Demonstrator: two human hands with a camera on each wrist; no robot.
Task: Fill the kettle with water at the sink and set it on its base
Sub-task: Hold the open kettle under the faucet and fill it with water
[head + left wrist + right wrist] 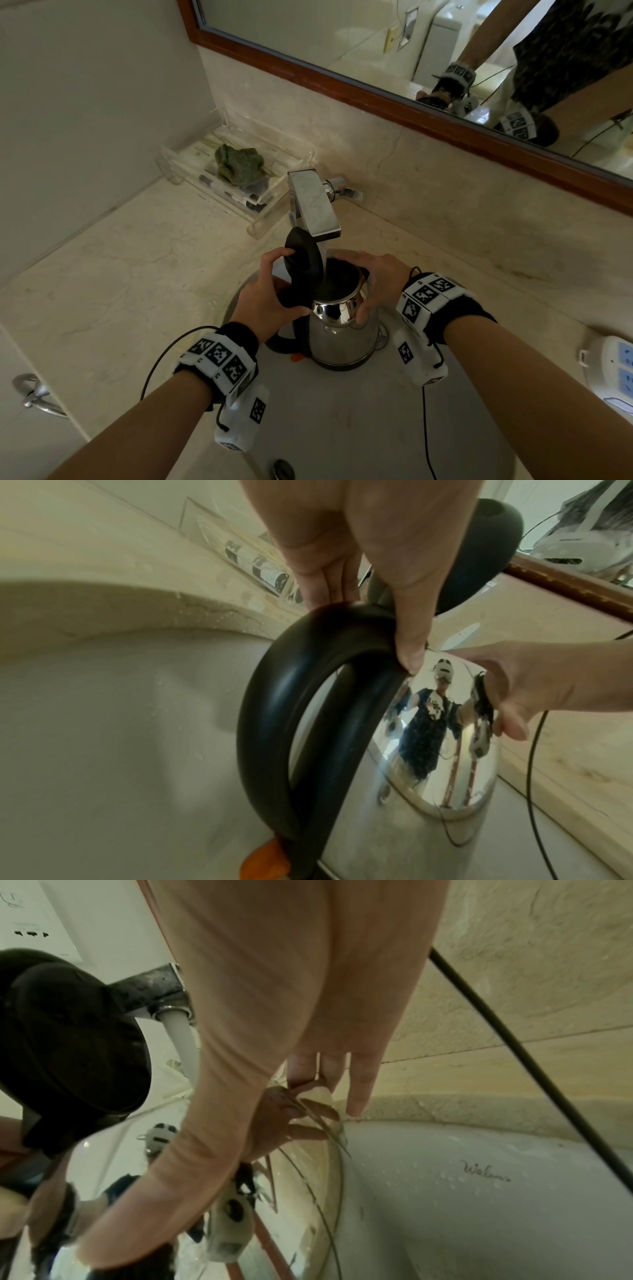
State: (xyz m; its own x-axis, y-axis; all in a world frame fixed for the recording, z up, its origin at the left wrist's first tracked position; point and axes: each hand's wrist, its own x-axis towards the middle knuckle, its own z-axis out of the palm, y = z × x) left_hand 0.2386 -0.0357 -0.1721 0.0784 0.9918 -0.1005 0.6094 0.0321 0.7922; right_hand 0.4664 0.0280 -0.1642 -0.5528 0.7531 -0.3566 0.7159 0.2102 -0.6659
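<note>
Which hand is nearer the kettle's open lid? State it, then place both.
Left. The left hand holds the handle, its fingers at the lid rim; the right hand cups the kettle body across the opening, clear of the lid.

Left hand [359, 547] gripping black handle [267, 718], lid [489, 547] raised, right hand [548, 688] on shiny kettle [445, 764], orange tab [263, 859] below, possibly a switch

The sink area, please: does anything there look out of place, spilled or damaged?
Mostly fine: the kettle sits upright in the sink, lid open under the faucet. One oddity: a power strip lies on the counter right beside that wet sink.
</note>
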